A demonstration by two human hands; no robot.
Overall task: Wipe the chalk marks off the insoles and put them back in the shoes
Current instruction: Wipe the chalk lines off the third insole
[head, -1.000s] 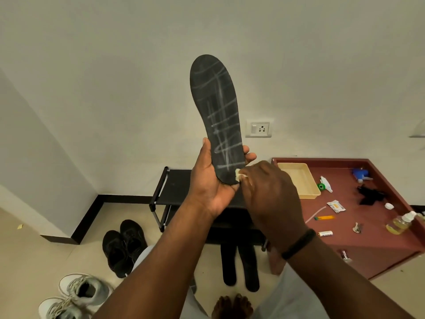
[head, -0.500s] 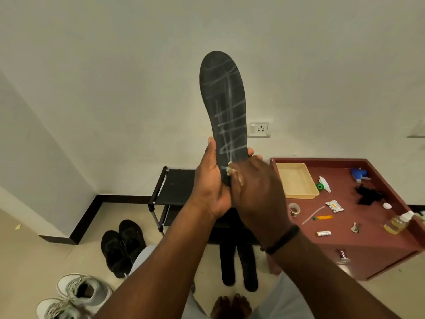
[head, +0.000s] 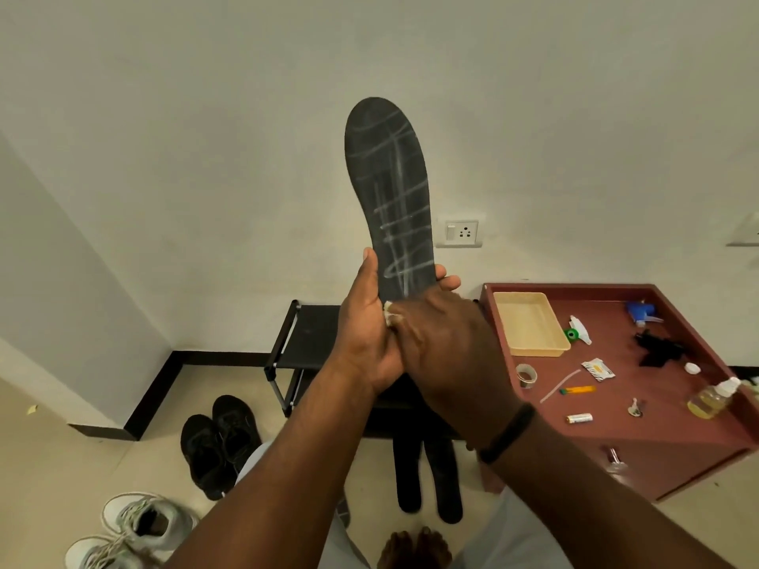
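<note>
In front of the wall, the left hand point(head: 369, 338) grips an upright chalk-marked insole point(head: 390, 190) at its heel; the right hand point(head: 443, 347) pinches a white wipe point(head: 388, 318) against it.

Bare wall around the raised insole point(head: 390, 190); shoe rack point(head: 306, 338) and cluttered cabinet point(head: 657, 453) crowd below

Over the last second the right hand point(head: 443, 347) has slid its pale cloth point(head: 388, 318) from the black insole point(head: 392, 199)'s right edge to its left, beside the left hand point(head: 369, 334)'s thumb; the insole now stands straighter.
</note>
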